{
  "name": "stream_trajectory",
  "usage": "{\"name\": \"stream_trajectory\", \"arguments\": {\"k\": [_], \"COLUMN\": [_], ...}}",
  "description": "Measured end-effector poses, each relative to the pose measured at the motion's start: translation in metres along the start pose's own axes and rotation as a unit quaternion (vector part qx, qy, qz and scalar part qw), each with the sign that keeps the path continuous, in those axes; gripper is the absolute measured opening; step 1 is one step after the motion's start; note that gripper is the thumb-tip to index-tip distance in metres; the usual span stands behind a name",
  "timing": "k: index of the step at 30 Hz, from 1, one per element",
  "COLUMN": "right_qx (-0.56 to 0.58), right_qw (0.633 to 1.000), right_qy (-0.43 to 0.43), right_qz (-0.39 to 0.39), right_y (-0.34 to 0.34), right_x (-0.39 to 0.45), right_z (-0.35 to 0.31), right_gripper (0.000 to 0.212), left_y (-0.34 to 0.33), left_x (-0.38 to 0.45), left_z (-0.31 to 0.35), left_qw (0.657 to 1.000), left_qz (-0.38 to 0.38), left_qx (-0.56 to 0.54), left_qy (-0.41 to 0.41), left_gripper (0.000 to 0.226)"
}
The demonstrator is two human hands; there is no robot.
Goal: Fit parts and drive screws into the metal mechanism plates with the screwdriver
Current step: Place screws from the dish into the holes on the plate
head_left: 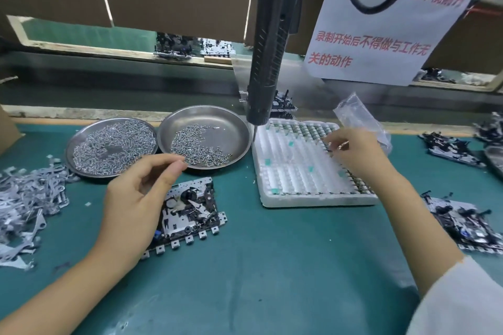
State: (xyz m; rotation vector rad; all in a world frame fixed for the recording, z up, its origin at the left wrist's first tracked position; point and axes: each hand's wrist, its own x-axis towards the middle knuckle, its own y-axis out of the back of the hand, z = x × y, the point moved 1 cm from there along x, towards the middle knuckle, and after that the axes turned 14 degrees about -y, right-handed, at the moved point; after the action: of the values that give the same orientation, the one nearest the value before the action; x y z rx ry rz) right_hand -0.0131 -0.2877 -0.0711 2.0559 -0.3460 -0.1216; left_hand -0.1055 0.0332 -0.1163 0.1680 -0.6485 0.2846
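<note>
Left hand: raised over the near-left part of the mechanism plate, thumb and forefinger pressed together at the tips; whether a screw sits between them cannot be told. The remaining fingers are loosely curled.

Right hand: reaching over the right half of the white foam tray, fingertips drawn together at the rows of small parts held there. It appears to pinch a small item, but the item is too small to identify.

Mechanism plate: lies flat on the green bench, partly under the left hand, with a row of square tabs along its near edge and black and white fittings on its face.

Electric screwdriver: hangs upright behind the plate, unheld, its bit just above the gap between the right screw dish and the foam tray.

Behind the plate stand two round metal dishes touching each other. The left dish carries a dense layer of screws; the right dish carries a smaller heap at its near side.

Left of the plate: a loose pile of stamped metal strips on the bench.

Right of the plate, beyond the foam tray: further assembled mechanism plates lying on the bench, and a crumpled clear plastic bag at the tray's far right corner.

A white paper notice with red characters hangs behind the tray.
</note>
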Motion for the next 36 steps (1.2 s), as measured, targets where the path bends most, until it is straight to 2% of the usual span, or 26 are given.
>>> {"name": "stream_trajectory", "arguments": {"k": [6, 11, 17, 24, 32, 34, 36], "right_qx": [-0.146, -0.202, -0.188, -0.159, -0.18, -0.119, 0.013], "right_qw": [0.988, 0.973, 0.973, 0.977, 0.967, 0.974, 0.989], "right_qy": [0.048, 0.088, 0.101, 0.112, 0.138, 0.137, 0.111], "right_qz": [0.033, 0.068, 0.088, 0.09, 0.119, 0.139, 0.094], "right_y": [-0.01, -0.01, -0.012, -0.012, -0.01, -0.003, 0.005], "right_x": [0.014, 0.013, 0.007, 0.004, 0.006, 0.002, -0.009], "right_z": [0.002, -0.001, 0.005, 0.008, 0.005, -0.003, -0.015], "right_gripper": [0.047, 0.042, 0.027, 0.025, 0.02, 0.017, 0.015], "left_y": [0.0, -0.016, -0.032, -0.027, -0.025, -0.025, -0.025], "left_x": [0.004, 0.0, -0.002, -0.006, -0.009, -0.01, -0.012], "left_z": [0.001, 0.008, 0.012, 0.012, 0.012, 0.012, 0.013], "left_qw": [0.998, 0.993, 0.992, 0.996, 0.994, 0.994, 0.995], "left_qz": [0.016, -0.013, 0.002, 0.023, 0.034, 0.029, 0.017], "left_qx": [-0.027, -0.078, -0.095, -0.07, -0.082, -0.091, -0.085], "left_qy": [0.051, 0.083, 0.077, 0.057, 0.057, 0.057, 0.048], "left_gripper": [0.016, 0.016, 0.017, 0.014, 0.015, 0.017, 0.021]}}
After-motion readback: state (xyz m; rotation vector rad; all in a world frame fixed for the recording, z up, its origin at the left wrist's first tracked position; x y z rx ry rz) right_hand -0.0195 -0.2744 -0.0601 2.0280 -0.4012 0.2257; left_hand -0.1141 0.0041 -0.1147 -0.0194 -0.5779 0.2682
